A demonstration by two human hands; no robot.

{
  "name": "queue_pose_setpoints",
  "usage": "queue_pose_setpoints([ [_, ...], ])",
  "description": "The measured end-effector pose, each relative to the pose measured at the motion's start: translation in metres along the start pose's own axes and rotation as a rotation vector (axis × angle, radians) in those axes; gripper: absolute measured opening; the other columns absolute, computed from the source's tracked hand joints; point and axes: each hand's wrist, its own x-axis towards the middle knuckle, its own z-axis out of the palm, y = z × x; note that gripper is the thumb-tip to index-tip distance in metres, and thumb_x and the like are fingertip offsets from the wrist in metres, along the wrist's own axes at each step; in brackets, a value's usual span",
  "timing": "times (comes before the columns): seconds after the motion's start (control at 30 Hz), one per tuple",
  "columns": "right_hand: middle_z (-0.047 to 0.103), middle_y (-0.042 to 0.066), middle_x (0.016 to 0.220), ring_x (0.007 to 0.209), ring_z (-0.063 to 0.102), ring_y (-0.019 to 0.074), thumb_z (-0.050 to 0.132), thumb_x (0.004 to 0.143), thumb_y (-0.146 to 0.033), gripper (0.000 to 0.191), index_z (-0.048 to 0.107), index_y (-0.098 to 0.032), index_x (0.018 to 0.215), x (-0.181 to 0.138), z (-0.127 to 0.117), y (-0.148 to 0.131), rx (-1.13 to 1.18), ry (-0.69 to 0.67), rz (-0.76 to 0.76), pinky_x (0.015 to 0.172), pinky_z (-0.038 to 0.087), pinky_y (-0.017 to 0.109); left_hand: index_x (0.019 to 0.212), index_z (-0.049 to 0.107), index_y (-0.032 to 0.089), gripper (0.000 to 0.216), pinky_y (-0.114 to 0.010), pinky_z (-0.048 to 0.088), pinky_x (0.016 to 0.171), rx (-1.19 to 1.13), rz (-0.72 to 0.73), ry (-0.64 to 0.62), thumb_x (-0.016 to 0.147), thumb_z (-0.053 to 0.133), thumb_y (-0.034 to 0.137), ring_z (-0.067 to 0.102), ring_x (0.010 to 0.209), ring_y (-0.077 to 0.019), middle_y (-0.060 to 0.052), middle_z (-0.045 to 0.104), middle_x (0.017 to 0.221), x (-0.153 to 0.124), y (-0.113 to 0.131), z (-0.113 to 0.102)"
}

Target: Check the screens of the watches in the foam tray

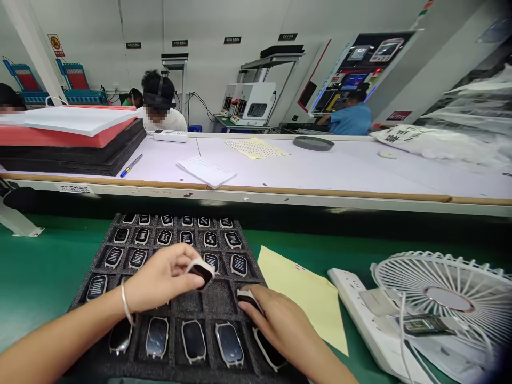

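A black foam tray (216, 294) lies on the green bench, its compartments holding rows of smartwatch bodies without straps. Several in the farther rows show lit text, such as one smartwatch (239, 264); those in the nearest row, like this smartwatch (193, 341), have dark screens. Above the tray, my left hand (168, 274) pinches a tilted smartwatch (201, 271) between thumb and fingers. My right hand (276, 314) is closed around another smartwatch (248, 298) at the tray's right side, its palm hiding part of it. Bare compartments show between the two hands.
Right of the tray are a yellow sheet (308, 298), a white power strip (360, 314) and a white fan (448, 298) with cables. A raised shelf (340, 176) runs across behind, bearing stacked foam trays (72, 152), papers and a pen. Several people sit beyond it.
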Motion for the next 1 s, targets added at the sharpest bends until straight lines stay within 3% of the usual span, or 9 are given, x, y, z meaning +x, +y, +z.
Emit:
queue_pose_setpoints([
  [0.1,0.069,0.008,0.093,0.083,0.066,0.0241,0.045,0.095,-0.034,0.018,0.059,-0.023,0.094,0.016,-0.012,-0.019,0.286,-0.008,0.01,0.071,0.05,0.035,0.093,0.059,0.017,0.026,-0.027,0.044,0.067,-0.027,0.012,0.169,0.075,0.07,0.031,0.059,0.073,-0.0145,-0.003,0.066,0.085,-0.009,0.001,-0.026],
  [0.23,0.068,0.007,0.093,0.054,0.052,0.0113,0.056,0.09,-0.047,0.027,0.057,-0.02,0.098,0.06,-0.013,-0.059,0.944,-0.139,0.133,0.052,0.04,0.026,0.109,0.058,0.016,0.04,-0.024,0.039,0.057,-0.157,-0.007,0.305,0.077,0.068,0.038,0.051,0.059,-0.0087,-0.002,0.062,0.086,-0.012,-0.005,-0.038],
  [0.3,0.069,0.006,0.092,0.049,0.047,0.0075,0.069,0.081,-0.048,0.04,0.057,-0.019,0.106,0.083,-0.006,-0.08,1.26,-0.179,0.262,0.048,0.034,0.023,0.11,0.058,0.015,0.042,-0.023,0.039,0.058,-0.211,-0.006,0.345,0.075,0.07,0.036,0.05,0.063,-0.0084,-0.003,0.062,0.091,-0.011,-0.007,-0.038],
  [0.4,0.069,0.007,0.093,0.059,0.058,0.0113,0.078,0.072,-0.046,0.055,0.058,-0.017,0.113,0.105,0.009,-0.102,1.564,-0.24,0.344,0.054,0.041,0.025,0.11,0.057,0.015,0.046,-0.023,0.041,0.064,-0.268,0.002,0.386,0.071,0.074,0.032,0.053,0.074,-0.0112,-0.005,0.064,0.098,-0.011,-0.013,-0.038],
  [0.63,0.066,0.003,0.098,0.078,0.069,0.0167,0.081,0.074,-0.034,0.051,0.059,-0.021,0.118,0.095,0.043,-0.104,1.632,-0.326,0.349,0.077,0.051,0.033,0.107,0.056,0.016,0.041,-0.031,0.046,0.085,-0.162,0.016,0.472,0.069,0.067,0.027,0.059,0.091,-0.0179,-0.005,0.064,0.097,-0.012,-0.038,-0.037],
  [0.73,0.063,0.004,0.109,0.078,0.07,0.0158,0.082,0.073,-0.032,0.052,0.06,-0.023,0.119,0.091,0.05,-0.097,1.617,-0.367,0.351,0.077,0.053,0.032,0.108,0.057,0.017,0.039,-0.03,0.048,0.08,-0.049,0.012,0.479,0.069,0.062,0.024,0.059,0.087,-0.0178,-0.004,0.063,0.095,-0.011,-0.045,-0.034],
  [0.9,0.062,0.003,0.1,0.061,0.066,0.0098,0.08,0.075,-0.035,0.051,0.06,-0.023,0.121,0.092,0.049,-0.093,1.587,-0.382,0.338,0.058,0.049,0.024,0.114,0.055,0.017,0.043,-0.026,0.044,0.059,0.08,-0.036,0.492,0.072,0.057,0.028,0.053,0.068,-0.0144,-0.002,0.06,0.085,-0.012,-0.048,-0.034],
  [1.0,0.06,0.002,0.105,0.06,0.066,0.0093,0.082,0.073,-0.035,0.049,0.061,-0.023,0.116,0.093,0.048,-0.093,1.607,-0.374,0.344,0.057,0.049,0.024,0.116,0.053,0.018,0.045,-0.026,0.043,0.059,0.156,-0.034,0.514,0.073,0.056,0.03,0.052,0.068,-0.0143,-0.001,0.058,0.084,-0.011,-0.049,-0.035],
])
